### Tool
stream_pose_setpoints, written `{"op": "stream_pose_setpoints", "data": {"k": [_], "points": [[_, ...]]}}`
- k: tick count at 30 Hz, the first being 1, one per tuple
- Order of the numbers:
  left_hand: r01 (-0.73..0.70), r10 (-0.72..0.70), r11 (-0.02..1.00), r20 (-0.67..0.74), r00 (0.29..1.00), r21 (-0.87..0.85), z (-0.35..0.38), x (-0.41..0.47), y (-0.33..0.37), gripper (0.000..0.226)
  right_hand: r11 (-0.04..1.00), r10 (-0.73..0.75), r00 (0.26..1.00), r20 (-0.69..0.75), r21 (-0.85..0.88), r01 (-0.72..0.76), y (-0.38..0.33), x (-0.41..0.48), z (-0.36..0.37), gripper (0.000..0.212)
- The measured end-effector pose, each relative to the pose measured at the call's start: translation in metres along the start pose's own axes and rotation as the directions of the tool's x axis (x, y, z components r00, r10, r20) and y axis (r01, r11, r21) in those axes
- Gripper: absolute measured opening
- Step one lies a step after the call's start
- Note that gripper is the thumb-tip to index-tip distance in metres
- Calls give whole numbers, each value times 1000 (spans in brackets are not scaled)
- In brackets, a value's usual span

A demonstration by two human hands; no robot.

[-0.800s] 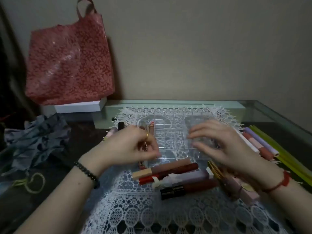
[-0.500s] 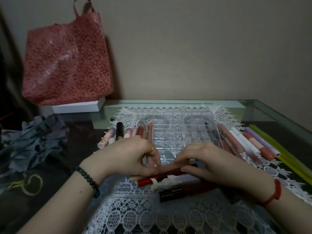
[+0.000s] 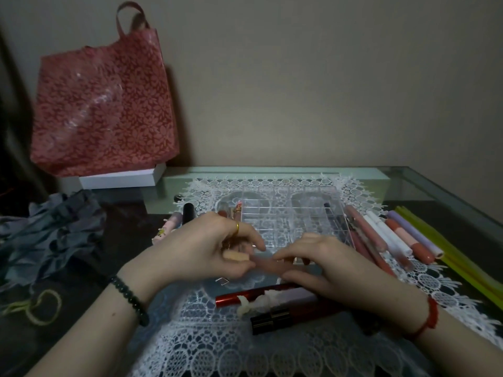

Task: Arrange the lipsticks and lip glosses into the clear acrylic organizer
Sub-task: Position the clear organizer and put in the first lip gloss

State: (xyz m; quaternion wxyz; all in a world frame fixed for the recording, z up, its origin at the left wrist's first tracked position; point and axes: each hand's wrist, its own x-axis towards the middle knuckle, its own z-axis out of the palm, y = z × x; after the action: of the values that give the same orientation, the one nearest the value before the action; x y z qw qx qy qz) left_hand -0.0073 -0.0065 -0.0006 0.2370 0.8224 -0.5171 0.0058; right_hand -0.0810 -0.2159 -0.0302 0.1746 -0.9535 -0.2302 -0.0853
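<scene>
A clear acrylic organizer (image 3: 288, 202) with a grid of cells sits on a white lace mat (image 3: 245, 346). Both hands hold one brown lip gloss with a beige cap (image 3: 261, 261) just above the mat, in front of the organizer. My left hand (image 3: 201, 248) grips its beige cap end; my right hand (image 3: 326, 265) pinches the brown tube end. Below my hands lie a red tube (image 3: 245, 296), a pale lilac tube (image 3: 285, 299) and a dark red lipstick with a black cap (image 3: 275, 321). More glosses lie left (image 3: 170, 227) and right (image 3: 381, 238) of the organizer.
A red patterned bag (image 3: 103, 104) stands on a white box at the back left against the wall. Crumpled grey fabric (image 3: 46, 235) lies at the left. Yellow sticks (image 3: 446, 248) run along the glass table's right edge (image 3: 462, 197).
Both hands came down from over the organizer to the tubes in front of it and picked up the brown lip gloss, which is now lifted off the row.
</scene>
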Motion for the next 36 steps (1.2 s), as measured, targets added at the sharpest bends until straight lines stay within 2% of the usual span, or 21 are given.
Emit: {"op": "stream_pose_setpoints", "data": {"k": [3,5,7,10,12,15,22,26,30,33,36], "points": [[-62,19,976,-203,979,-210,1,3,3,26,998,15,998,-59,54,-12,-3,2,-2,27],[-133,5,938,-369,929,-320,2,6,9,29,989,58,992,-115,142,-41,-6,3,-6,22],[-185,-54,884,-487,872,-430,3,11,14,32,972,101,979,-179,226,-58,-7,8,-13,21],[-209,-207,781,-559,803,-589,1,29,15,33,947,154,954,-257,313,-68,-7,24,-28,20],[-206,-275,746,-575,770,-634,-5,44,12,29,924,180,940,-289,377,-61,-7,41,-39,19],[-187,-309,758,-596,741,-625,-18,64,0,18,896,210,916,-341,443,-41,-5,71,-46,21],[-155,-430,737,-633,643,-658,-19,89,-36,19,792,351,852,-388,608,-50,12,115,-29,24],[-129,-451,726,-608,653,-676,-17,93,-48,19,766,368,852,-372,641,-51,20,121,-28,23],[-85,-442,733,-567,695,-675,-10,93,-60,17,683,412,817,-404,730,17,25,122,-34,21],[-78,-422,728,-535,731,-681,-6,94,-66,18,694,383,803,-456,716,75,25,125,-38,24],[-73,-405,729,-515,756,-681,-2,95,-69,21,718,358,815,-455,692,71,24,129,-37,26]]}}
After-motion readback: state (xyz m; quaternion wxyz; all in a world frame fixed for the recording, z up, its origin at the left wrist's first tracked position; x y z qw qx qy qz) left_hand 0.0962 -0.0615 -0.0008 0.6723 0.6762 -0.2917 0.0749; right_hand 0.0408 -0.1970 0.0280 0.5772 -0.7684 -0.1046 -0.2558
